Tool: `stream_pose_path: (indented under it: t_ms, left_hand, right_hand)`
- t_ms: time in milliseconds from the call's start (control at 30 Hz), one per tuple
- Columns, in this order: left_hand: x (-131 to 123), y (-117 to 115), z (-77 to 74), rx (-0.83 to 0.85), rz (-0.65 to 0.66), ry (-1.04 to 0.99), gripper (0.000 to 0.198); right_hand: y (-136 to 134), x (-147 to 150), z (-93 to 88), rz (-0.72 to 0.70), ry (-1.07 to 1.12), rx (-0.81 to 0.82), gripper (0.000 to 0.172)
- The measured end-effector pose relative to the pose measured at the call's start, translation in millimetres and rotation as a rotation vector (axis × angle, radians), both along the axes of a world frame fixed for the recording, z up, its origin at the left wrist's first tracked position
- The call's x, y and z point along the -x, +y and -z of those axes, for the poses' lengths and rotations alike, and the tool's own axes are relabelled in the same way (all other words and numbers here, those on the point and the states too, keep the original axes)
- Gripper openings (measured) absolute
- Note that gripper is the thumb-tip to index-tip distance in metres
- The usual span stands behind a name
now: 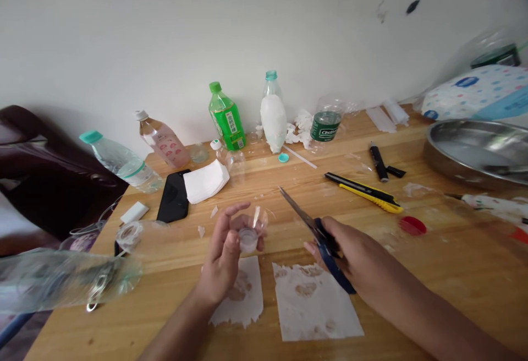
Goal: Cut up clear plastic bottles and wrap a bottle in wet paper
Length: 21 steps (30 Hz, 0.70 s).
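Currently, the right hand (346, 245) grips blue-handled scissors (317, 230) above the worktop (159, 281), their long axis slanting, tips pointing forward and leftward. Just left of them, the left hand (225, 251), fingers curled, holds a clear plastic piece (248, 239), ringed end low.

Diffuse, moderate light, soft shadows. Right of the yellow-and-black plastic utility knife (363, 191): glare on the oval silver metal basin (438, 157), edge blur on the white tapered tube (490, 203). Left of the knife: bright highlights on the small clear plastic piece (249, 240); farther left, wide-angle stretch tilts the teal-capped clear bottle (119, 160).
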State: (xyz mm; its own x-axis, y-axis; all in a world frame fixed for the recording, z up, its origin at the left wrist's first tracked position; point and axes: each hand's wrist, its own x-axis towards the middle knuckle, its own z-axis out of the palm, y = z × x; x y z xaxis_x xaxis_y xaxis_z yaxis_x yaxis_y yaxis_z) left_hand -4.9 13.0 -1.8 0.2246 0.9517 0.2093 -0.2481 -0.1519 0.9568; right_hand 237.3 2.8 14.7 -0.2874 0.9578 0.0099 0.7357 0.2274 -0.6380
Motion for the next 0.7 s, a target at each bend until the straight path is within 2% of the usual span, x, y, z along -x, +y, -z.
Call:
stream_pose_path:
  t_ms: [67,167,233,300,433,567,700]
  left_hand:
    - [0.1,0.1,2.2,0.049,0.036,-0.031,0.049]
    - [0.7,-1.3,5.8,0.063,0.113,-0.058,0.068]
    - [-0.3,-3.0,5.2,0.060,0.122,-0.046,0.076]
    - [-2.7,-4.5,1.6,0.056,0.043,0.015,0.072]
    - [-7.1,-4.2,-6.1,-0.027,-0.131,0.171,0.050]
    - [-5.9,-2.3,-4.4,-0.177,-0.253,0.313,0.051]
    - [-3.8,-3.8,1.0,-0.351,-0.394,0.524,0.049]
  right_hand:
    - [-0.3,2.4,2.1,-0.023,-0.010,-0.056,0.015]
    - [-0.2,4.2,7.1,-0.049,-0.058,-0.183,0.016]
    - [-0.2,4.5,10.2,-0.075,-0.087,-0.207,0.019]
    - [-0.7,5.1,11.2,-0.107,-0.094,-0.149,0.019]
    - [-3.8,8.9,4.5,-0.108,-0.083,0.069,0.019]
    - [-6.9,12.2,-6.1,-0.096,-0.044,0.204,0.022]
    - [-8.2,13.4,-8.6,-0.084,-0.027,0.242,0.021]
